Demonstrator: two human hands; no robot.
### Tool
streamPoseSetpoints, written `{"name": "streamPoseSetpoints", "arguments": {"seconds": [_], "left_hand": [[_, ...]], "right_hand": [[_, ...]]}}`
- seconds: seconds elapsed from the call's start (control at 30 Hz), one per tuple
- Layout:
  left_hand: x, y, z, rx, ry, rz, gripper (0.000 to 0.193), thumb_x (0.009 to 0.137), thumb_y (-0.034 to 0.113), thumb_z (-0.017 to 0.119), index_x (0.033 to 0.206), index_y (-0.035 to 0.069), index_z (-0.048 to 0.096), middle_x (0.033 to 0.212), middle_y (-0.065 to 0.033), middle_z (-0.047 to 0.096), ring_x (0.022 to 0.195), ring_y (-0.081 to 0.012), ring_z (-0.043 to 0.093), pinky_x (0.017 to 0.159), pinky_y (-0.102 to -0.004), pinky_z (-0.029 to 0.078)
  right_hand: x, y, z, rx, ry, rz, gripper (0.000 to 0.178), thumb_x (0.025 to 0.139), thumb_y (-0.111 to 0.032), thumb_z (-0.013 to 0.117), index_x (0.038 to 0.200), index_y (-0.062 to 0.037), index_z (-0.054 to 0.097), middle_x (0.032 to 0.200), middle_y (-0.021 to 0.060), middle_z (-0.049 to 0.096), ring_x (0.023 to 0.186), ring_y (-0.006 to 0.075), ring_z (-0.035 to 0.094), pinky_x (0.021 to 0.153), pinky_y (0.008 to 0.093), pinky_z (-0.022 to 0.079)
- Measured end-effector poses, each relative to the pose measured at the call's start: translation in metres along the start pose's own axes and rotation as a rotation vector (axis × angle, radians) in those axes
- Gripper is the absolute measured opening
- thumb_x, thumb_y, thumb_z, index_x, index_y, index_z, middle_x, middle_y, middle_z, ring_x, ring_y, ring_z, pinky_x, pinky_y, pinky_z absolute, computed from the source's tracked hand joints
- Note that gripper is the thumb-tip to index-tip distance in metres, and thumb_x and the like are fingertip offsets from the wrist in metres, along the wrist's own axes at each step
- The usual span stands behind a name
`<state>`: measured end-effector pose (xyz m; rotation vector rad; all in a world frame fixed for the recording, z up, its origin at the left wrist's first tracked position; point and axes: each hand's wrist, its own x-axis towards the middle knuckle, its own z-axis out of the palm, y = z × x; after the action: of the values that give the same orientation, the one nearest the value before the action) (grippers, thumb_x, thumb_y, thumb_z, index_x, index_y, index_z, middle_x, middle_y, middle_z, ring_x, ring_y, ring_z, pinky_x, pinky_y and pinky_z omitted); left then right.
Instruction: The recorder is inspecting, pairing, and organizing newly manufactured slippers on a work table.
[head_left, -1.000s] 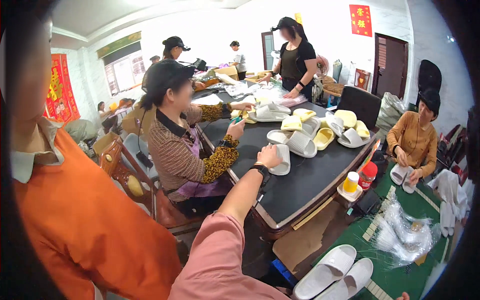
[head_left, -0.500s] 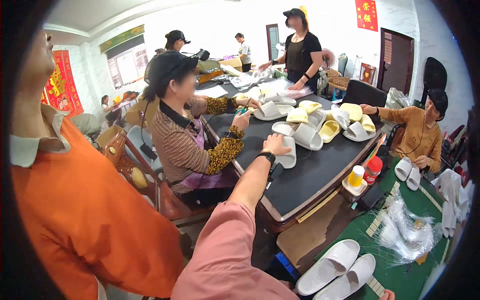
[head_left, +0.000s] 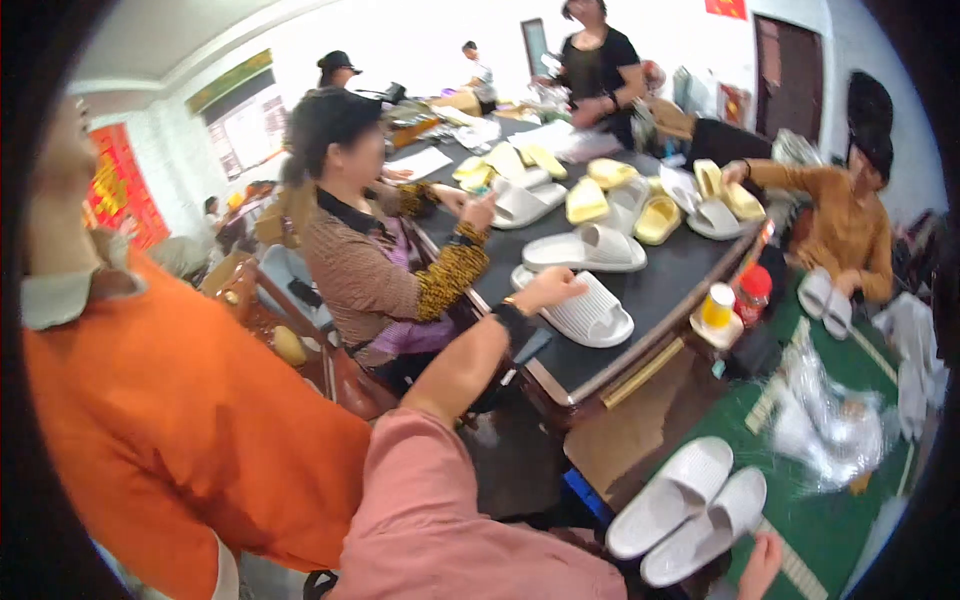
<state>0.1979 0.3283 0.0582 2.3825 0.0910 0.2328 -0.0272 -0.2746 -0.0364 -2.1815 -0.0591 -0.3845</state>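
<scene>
My left hand (head_left: pixel 548 290) reaches across to the near edge of the dark table, its fingers curled on a white ribbed slipper (head_left: pixel 598 318). The slipper's heel end shows beside my wrist. Just behind it lies another white slipper (head_left: pixel 590 248). At the lower right, my right hand (head_left: pixel 762 567) is partly in view and a little blurred, its fingers stretched out and apparently empty. It is close beside a pair of pale grey slippers, the left one (head_left: pixel 665 500) and the right one (head_left: pixel 712 530), on a green-topped table (head_left: pixel 850 540).
Yellow slippers (head_left: pixel 657 220) and more white ones lie farther back. A co-worker in a patterned top (head_left: pixel 370 270) sits at left; another in orange (head_left: pixel 200 400) stands close by. A yellow-and-white cup (head_left: pixel 717 308), a red-lidded jar (head_left: pixel 752 290) and clear plastic strands (head_left: pixel 830 420) are at right.
My view has shifted. My left hand stays at the slipper, which now lies turned and farther apart from the one behind it. More of my right hand shows beside the grey pair.
</scene>
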Motion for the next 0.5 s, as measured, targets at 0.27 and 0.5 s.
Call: {"name": "streamPoseSetpoints", "arguments": {"seconds": [0.27, 0.5], "left_hand": [[-0.093, 0.076, 0.057, -0.422, -0.393, 0.078, 0.032, 0.091, 0.022, 0.064, 0.109, -0.005, 0.063, 0.1, -0.0081, 0.069, 0.091, -0.0119, 0.063, 0.081, -0.0261, 0.05], [-0.076, 0.071, 0.022, 0.041, 0.041, 0.184, 0.055, 0.074, 0.03, 0.076, 0.115, -0.003, 0.059, 0.106, -0.019, 0.064, 0.1, -0.0265, 0.063, 0.086, -0.0363, 0.05]], "right_hand": [[-0.033, -0.041, 0.043, -0.016, -0.257, 0.308, 0.025, 0.084, -0.012, 0.063, 0.103, 0.0039, 0.061, 0.066, 0.0058, 0.057, 0.061, 0.0119, 0.052, 0.058, 0.0279, 0.043], [-0.025, -0.075, 0.058, -0.104, -0.163, 0.303, 0.042, 0.077, -0.027, 0.069, 0.108, 0.0004, 0.063, 0.064, 0.0162, 0.061, 0.061, 0.0298, 0.063, 0.06, 0.0398, 0.048]]}}
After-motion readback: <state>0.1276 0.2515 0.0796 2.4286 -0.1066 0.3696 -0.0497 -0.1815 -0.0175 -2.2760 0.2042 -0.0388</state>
